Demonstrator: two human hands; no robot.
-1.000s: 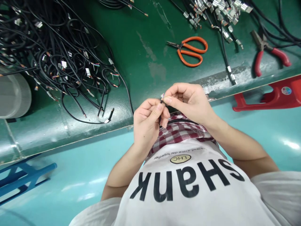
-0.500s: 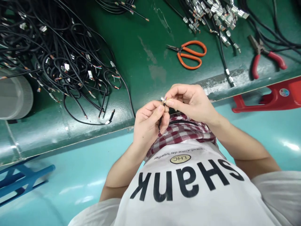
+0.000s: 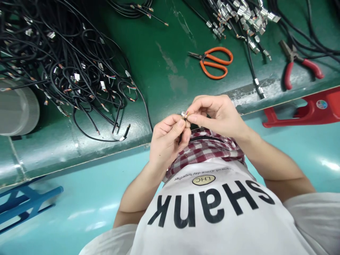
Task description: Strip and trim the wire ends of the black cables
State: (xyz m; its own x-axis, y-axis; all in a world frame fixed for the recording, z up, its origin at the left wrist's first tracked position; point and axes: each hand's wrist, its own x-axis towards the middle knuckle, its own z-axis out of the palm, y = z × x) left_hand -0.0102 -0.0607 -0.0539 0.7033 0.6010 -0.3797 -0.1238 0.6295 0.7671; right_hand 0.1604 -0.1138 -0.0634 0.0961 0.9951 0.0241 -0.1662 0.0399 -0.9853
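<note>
Near the table's front edge, my left hand (image 3: 170,136) pinches the end of a black cable (image 3: 185,117) between thumb and fingers. Thin coloured wires and a small whitish piece show at its tip. Thumb and forefinger of my right hand (image 3: 215,115) close on the wires at that same tip, and the two hands almost touch. Most of the held cable is hidden by my left hand. Beyond my hands lie orange-handled scissors (image 3: 216,63), blades pointing left. Pliers with red handles (image 3: 293,58) rest open farther right.
A tangled heap of black cables (image 3: 87,71) covers the table's left side, beside a translucent round tub (image 3: 20,108). Cables with metal connectors (image 3: 248,17) lie at the back right. A red stool (image 3: 305,111) and a blue stool (image 3: 32,203) stand below the table (image 3: 167,46).
My fingers have shifted very slightly at the cable tip, and the coloured wires show a little differently. The view has moved slightly; the tools lie where they were.
</note>
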